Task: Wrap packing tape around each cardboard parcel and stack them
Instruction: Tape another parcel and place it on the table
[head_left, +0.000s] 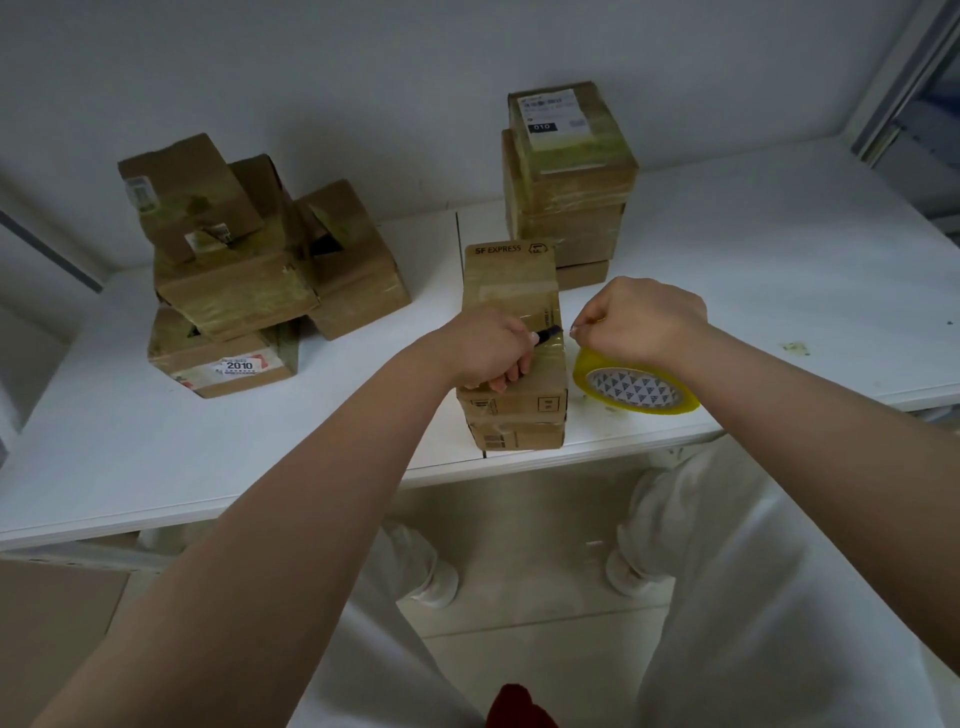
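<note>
Tape stretches, as far as the clear film can be made out, from the near part of the SF Express parcel (511, 312) rightward to the yellow tape roll (636, 387), and the coming cut looks to turn on that short span. The left hand (485, 345) is closed in a fist around a dark-tipped cutter (548, 334), whose tip points right, lying on the parcel's top near its right edge. The right hand (647, 322) sits just beside that edge, fingers pinched together on what seems to be the tape strand above the roll; whether it also holds the roll itself I cannot tell. The left hand with the blade is therefore the nearer one to the parcel, and the strand lies immediately to the right of the cutter tip, between the two hands.

The parcel is a long brown carton, its long axis running away from the person, resting on at least one other box at the front edge of the white table (779, 291). Its top and near end shine with tape already laid across them, and printed marks show on the front face. The roll lies tilted on the table, just right of the parcel's near corner. A tidy stack of taped parcels (569, 176) stands behind, touching or nearly touching the parcel's far end, while a loose heap of boxes (249, 270) waits well apart on the left.
</note>
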